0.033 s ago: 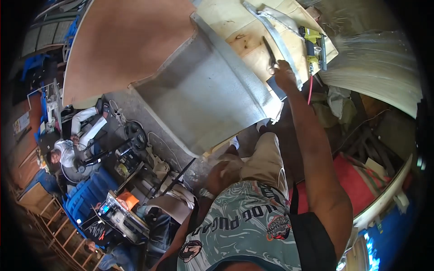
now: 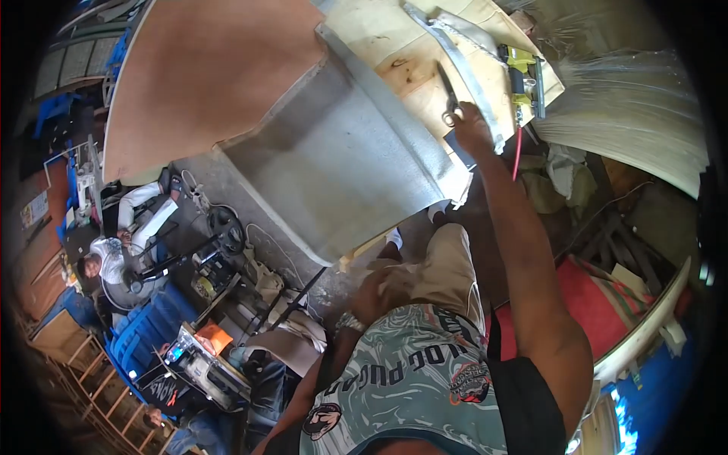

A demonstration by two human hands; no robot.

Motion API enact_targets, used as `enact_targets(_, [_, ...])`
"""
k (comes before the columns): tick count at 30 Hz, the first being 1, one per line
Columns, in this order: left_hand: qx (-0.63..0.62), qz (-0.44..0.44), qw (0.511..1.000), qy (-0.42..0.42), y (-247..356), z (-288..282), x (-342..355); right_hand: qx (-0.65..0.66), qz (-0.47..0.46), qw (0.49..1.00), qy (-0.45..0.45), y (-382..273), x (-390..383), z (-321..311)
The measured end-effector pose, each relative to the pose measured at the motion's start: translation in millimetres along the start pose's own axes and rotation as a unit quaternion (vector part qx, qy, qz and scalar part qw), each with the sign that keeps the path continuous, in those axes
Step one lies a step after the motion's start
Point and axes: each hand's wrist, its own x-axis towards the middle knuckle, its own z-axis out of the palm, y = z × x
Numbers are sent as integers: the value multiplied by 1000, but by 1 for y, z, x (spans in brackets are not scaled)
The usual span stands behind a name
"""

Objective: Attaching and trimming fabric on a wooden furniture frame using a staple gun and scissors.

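Observation:
My right hand (image 2: 471, 127) grips a pair of dark scissors (image 2: 447, 82) over a pale board (image 2: 402, 30), beside a long bent grey strip (image 2: 452, 47). A small dark piece (image 2: 457, 149) lies partly under that hand. A yellow-green tool (image 2: 520, 76) with a red hose sits at the board's right. My left hand (image 2: 367, 296) is low by my thigh, blurred, its fingers unclear. Between board and body is a grey moulded panel (image 2: 318, 174) next to a large brown sheet (image 2: 205, 68).
At left a seated person (image 2: 106, 254) is among machines and blue chairs (image 2: 148, 318); another person (image 2: 189, 432) is at lower left. A cable runs on the concrete floor (image 2: 292, 258). At right are a translucent plastic-covered surface (image 2: 622, 121) and red cloth (image 2: 576, 303).
The view has shifted very slightly. My right hand has moved a little with the scissors, and their finger rings show more.

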Motion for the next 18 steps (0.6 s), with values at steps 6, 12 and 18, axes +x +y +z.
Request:
enact_targets(6, [39, 342, 935, -90, 33, 49, 84, 195, 150, 963, -113, -107, -39, -38])
enact_targets(12, [291, 346, 889, -66, 43, -55, 232, 60, 229, 943, -235, -122, -69, -64])
enact_targets(18, [294, 416, 860, -40, 111, -111, 361, -31, 284, 899, -333, -146, -117, -54])
